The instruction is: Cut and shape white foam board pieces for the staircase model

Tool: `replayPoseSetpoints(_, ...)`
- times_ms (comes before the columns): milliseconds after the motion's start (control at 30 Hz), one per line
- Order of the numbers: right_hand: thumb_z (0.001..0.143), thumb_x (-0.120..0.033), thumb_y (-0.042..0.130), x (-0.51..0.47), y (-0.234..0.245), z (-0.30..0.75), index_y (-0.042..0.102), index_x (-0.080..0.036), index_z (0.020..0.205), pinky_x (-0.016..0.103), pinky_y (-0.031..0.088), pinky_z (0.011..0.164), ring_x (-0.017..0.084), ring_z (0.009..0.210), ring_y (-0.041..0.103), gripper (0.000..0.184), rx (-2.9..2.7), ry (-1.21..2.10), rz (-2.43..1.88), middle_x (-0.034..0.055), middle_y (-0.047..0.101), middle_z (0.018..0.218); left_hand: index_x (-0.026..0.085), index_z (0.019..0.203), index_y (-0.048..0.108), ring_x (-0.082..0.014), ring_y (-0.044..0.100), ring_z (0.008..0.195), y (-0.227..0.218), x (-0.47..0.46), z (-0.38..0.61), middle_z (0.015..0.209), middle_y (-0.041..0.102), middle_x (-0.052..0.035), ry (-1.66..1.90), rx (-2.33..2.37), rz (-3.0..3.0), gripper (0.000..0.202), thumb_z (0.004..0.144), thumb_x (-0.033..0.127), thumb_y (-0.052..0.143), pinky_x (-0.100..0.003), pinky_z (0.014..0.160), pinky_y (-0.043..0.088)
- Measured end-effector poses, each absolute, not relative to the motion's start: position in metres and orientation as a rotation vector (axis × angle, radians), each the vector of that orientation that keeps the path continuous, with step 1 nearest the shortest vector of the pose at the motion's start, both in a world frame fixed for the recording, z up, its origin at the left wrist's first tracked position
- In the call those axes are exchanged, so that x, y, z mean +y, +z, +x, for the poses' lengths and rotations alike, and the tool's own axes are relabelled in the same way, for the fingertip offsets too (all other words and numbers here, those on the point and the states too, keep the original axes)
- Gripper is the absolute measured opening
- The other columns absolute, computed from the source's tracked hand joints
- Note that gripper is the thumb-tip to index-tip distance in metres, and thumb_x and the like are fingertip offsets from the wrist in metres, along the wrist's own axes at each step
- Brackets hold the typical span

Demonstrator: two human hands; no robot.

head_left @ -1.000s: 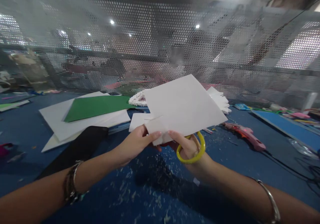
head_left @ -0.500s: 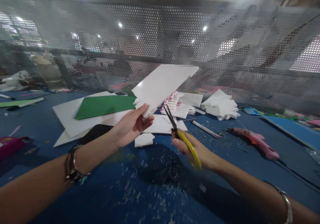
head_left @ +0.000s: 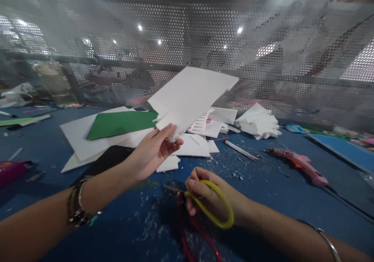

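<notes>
My left hand (head_left: 159,147) pinches the lower corner of a white foam board (head_left: 194,94), which is held up at a tilt above the table. Small ragged bits show along the board's lower left edge. In my right hand (head_left: 209,192) is a pair of scissors (head_left: 217,221) with one yellow and one red handle loop. Their blades point left, below my left hand and apart from the board. The red loop hangs down over the table. Beneath the board lie further white pieces (head_left: 194,147) and a ridged white piece (head_left: 200,123) with pink marks.
A green sheet (head_left: 122,123) rests on white sheets at left, beside a black object (head_left: 112,156). To the right are a white pen (head_left: 241,150), crumpled white paper (head_left: 258,122), a pink glue gun (head_left: 304,166) with its cord, and a blue board (head_left: 344,151). Scraps litter the blue table (head_left: 131,238).
My right hand has dropped down and left, and the scissors have swung from pointing up to pointing left, with the red loop now showing. The board has shifted slightly upward.
</notes>
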State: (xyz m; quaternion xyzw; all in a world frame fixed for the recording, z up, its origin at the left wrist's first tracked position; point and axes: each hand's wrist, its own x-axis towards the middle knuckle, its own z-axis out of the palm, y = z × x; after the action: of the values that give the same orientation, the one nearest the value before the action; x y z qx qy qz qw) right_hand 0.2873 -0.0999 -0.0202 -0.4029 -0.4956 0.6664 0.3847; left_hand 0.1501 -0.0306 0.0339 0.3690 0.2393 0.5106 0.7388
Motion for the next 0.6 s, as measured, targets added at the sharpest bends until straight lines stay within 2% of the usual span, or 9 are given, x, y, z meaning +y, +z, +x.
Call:
replayPoseSetpoints(133, 0.071, -0.04, 0.055, -0.094, 0.002, 0.305, 0.032, -0.021, 0.066, 0.022, 0.037, 0.046, 0.008, 0.049, 0.05, 0.031, -1.369, 1.484, -1.159, -0.0038, 0.053, 0.056, 0.013, 0.063, 0.053, -0.0053, 0.055, 0.048, 0.041, -0.026, 0.145, 0.055, 0.054, 0.0037, 1.156, 0.521, 0.874, 0.02, 0.081, 0.013, 0.045, -0.016, 0.051, 0.049)
replayPoseSetpoints(267, 0.067, -0.031, 0.059, -0.097, 0.018, 0.314, 0.032, -0.022, 0.065, 0.024, 0.034, 0.046, 0.009, 0.051, 0.041, 0.029, -1.797, 0.919, -1.343, -0.0041, 0.044, 0.06, 0.013, 0.063, 0.054, -0.0054, 0.054, 0.049, 0.04, -0.022, 0.143, 0.055, 0.053, 0.0034, 1.164, 0.518, 0.921, 0.019, 0.08, 0.014, 0.047, -0.015, 0.052, 0.048)
replayPoseSetpoints(367, 0.065, -0.021, 0.058, -0.102, 0.005, 0.305, 0.038, -0.02, 0.068, 0.027, 0.037, 0.05, 0.013, 0.058, 0.044, 0.02, -2.179, 0.471, -1.544, 0.0024, 0.048, 0.071, 0.013, 0.063, 0.054, -0.0056, 0.053, 0.049, 0.037, -0.021, 0.143, 0.056, 0.054, 0.0031, 1.173, 0.51, 0.919, 0.016, 0.079, 0.014, 0.05, -0.016, 0.052, 0.048)
replayPoseSetpoints(433, 0.062, -0.016, 0.057, -0.105, -0.004, 0.299, 0.047, -0.016, 0.076, 0.032, 0.041, 0.061, 0.02, 0.072, 0.049, 0.017, -2.508, 0.193, -1.604, 0.0088, 0.053, 0.081, 0.013, 0.062, 0.053, -0.0057, 0.053, 0.049, 0.037, -0.02, 0.143, 0.055, 0.053, 0.0035, 1.173, 0.499, 0.914, 0.016, 0.078, 0.014, 0.05, -0.016, 0.051, 0.048)
replayPoseSetpoints(533, 0.064, -0.03, 0.057, -0.107, -0.004, 0.296, 0.052, -0.012, 0.093, 0.04, 0.041, 0.069, 0.03, 0.088, 0.048, 0.035, -2.595, -0.192, -1.794, 0.0157, 0.054, 0.094, 0.012, 0.061, 0.053, -0.0059, 0.052, 0.047, 0.04, -0.021, 0.143, 0.053, 0.052, 0.0033, 1.153, 0.513, 0.915, 0.018, 0.078, 0.013, 0.049, -0.016, 0.049, 0.047)
replayPoseSetpoints(600, 0.067, -0.041, 0.052, -0.108, 0.001, 0.299, 0.054, -0.01, 0.096, 0.042, 0.042, 0.067, 0.031, 0.087, 0.05, 0.043, -2.516, -0.171, -2.033, 0.0175, 0.056, 0.094, 0.012, 0.06, 0.052, -0.0064, 0.052, 0.046, 0.041, -0.022, 0.143, 0.052, 0.051, 0.0027, 1.142, 0.531, 0.905, 0.018, 0.078, 0.012, 0.048, -0.016, 0.048, 0.046)
